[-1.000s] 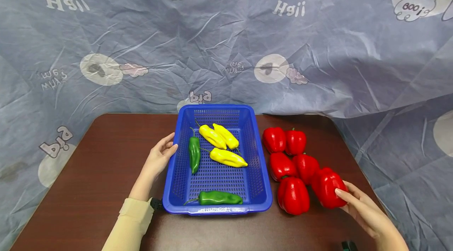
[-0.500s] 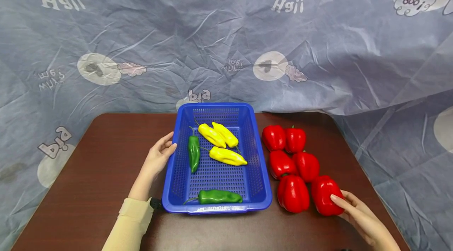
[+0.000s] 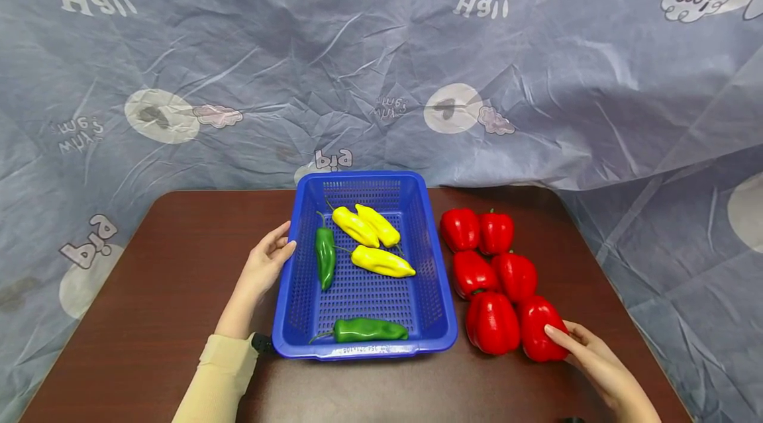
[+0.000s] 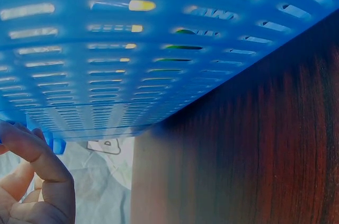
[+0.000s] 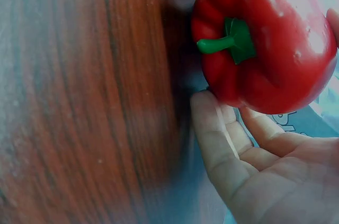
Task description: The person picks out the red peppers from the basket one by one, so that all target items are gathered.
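My right hand [image 3: 593, 353] holds a red bell pepper [image 3: 538, 327], with the thumb on its top and fingers at its right side. In the right wrist view this bell pepper [image 5: 270, 38] shows its green stem, close to the tabletop. It sits at the near right of a cluster of several red bell peppers [image 3: 516, 276], beside its neighbours. My left hand [image 3: 265, 263] grips the left rim of a blue plastic basket [image 3: 446, 297]. Curled fingers [image 4: 45, 163] show at the rim in the left wrist view. Inside lie three yellow peppers [image 3: 381, 261] and two green peppers [image 3: 369, 329].
The dark brown wooden table [image 3: 179, 264] carries basket and peppers. A grey-blue printed cloth [image 3: 357, 65] hangs behind the table's back edge. The red peppers stand just right of the basket, near the table's right edge.
My right hand has moved the red bell pepper toward the front, then left against the cluster. My left hand stays at the basket's rim. The head view has shifted slightly.
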{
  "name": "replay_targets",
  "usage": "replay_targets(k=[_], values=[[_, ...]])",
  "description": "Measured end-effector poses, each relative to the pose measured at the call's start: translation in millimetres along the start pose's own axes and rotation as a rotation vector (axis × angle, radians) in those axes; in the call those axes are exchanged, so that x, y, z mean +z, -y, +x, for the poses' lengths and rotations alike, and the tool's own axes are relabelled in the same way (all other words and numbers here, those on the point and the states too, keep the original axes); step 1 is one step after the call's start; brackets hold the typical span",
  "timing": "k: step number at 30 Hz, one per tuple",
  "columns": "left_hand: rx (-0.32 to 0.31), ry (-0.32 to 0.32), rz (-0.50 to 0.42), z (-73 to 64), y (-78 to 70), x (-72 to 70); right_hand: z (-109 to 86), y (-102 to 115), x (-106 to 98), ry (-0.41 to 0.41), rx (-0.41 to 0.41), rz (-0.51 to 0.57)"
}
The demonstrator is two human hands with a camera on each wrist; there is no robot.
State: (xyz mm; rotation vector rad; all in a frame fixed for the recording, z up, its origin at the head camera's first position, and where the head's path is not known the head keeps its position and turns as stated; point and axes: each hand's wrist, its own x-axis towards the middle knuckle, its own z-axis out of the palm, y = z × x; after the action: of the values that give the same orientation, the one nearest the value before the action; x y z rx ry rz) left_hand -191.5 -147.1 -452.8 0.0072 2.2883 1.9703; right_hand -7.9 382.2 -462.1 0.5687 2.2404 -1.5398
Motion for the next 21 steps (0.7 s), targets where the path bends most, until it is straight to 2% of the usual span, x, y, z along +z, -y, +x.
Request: replay_targets(k=[7, 21], values=[[0.0, 0.006, 0.002, -0.2, 0.4, -0.6, 1.6, 1.2, 0.9, -0.011, 0.036, -0.035], [-0.013, 0.005, -0.001, -1.2, -1.8, -0.6, 4.8, 6.3, -1.0, -0.016, 0.033, -0.132]])
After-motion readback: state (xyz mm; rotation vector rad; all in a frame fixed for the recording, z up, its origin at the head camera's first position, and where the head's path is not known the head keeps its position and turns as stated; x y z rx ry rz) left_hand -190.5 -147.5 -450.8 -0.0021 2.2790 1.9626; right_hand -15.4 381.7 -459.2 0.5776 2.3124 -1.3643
